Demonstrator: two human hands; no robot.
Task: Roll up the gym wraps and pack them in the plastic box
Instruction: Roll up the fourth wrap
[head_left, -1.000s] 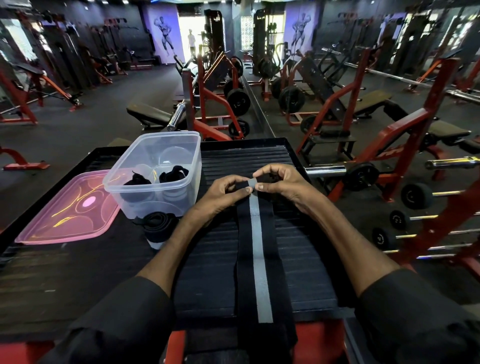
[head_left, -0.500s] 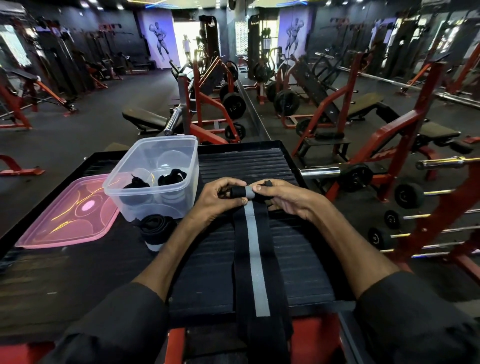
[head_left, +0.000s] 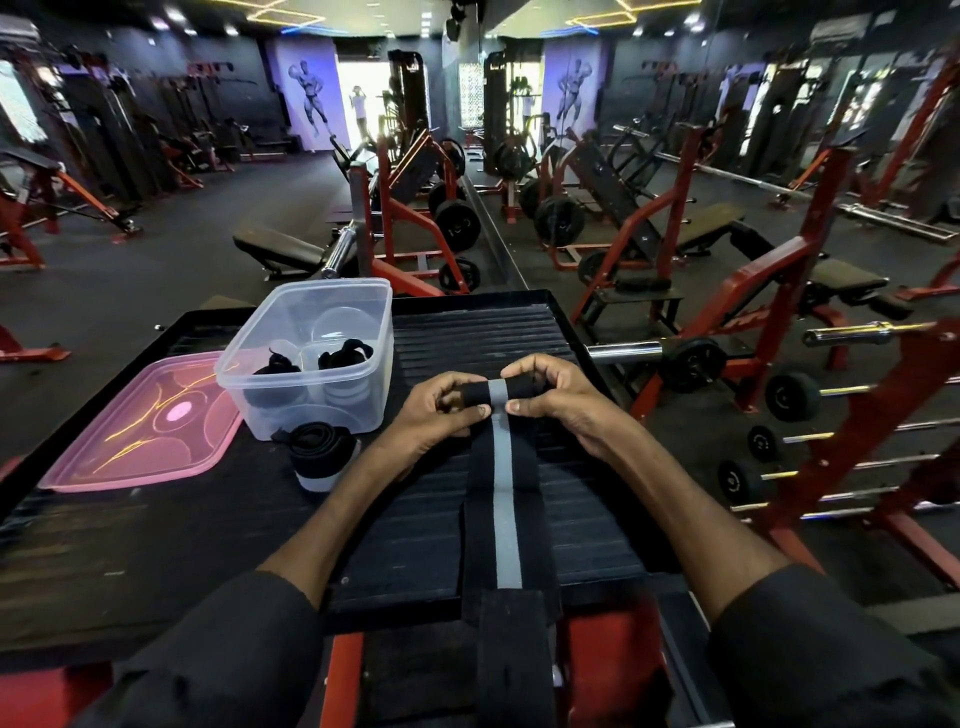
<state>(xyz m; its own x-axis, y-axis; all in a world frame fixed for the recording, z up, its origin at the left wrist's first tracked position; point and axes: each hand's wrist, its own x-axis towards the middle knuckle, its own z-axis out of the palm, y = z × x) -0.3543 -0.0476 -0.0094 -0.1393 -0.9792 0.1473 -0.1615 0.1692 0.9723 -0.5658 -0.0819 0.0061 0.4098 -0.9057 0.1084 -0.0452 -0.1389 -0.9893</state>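
Wrap in left hand, right hand

No legible writing

We can read no words, brands or numbers. Faint marks on the near plate, just beyond the right hand, and on the far plate, well past the left hand, are too blurred to make out.

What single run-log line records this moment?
left hand, right hand: pinch rolled end of black grey-striped fabric wrap | clear plastic box: open, holds wraps | pink plastic lid: beside box
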